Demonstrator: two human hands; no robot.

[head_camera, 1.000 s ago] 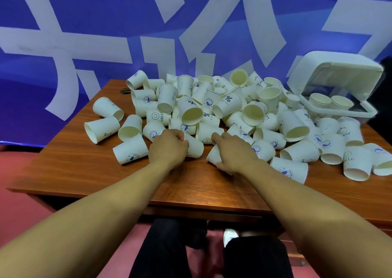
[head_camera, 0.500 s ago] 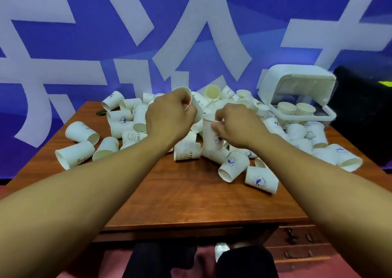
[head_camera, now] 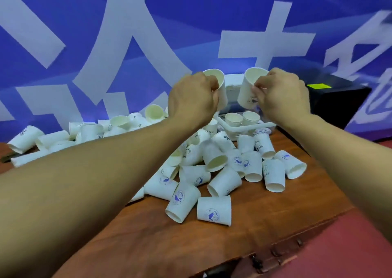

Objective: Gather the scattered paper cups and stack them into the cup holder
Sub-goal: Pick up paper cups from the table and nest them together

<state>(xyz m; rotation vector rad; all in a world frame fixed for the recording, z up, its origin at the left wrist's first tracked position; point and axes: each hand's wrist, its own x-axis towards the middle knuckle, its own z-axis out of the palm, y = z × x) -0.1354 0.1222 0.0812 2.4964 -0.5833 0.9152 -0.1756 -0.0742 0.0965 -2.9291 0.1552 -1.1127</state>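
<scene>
While both hands are raised at the upper centre of the frame, each one has a paper cup in its curled fingers. My left hand (head_camera: pixel 192 99) grips the left cup (head_camera: pixel 219 82) by its side, mouth up. My right hand (head_camera: pixel 282 96) pinches the right cup (head_camera: pixel 248 90), which is tilted and shows a blue print. The two cups are near each other but apart. Just below and behind them sits the cup holder (head_camera: pixel 254 126), with two cups standing in it. Scattered cups (head_camera: pixel 212 161) lie heaped on the wooden table (head_camera: pixel 265 214) across mid-frame, mostly on their sides.
</scene>
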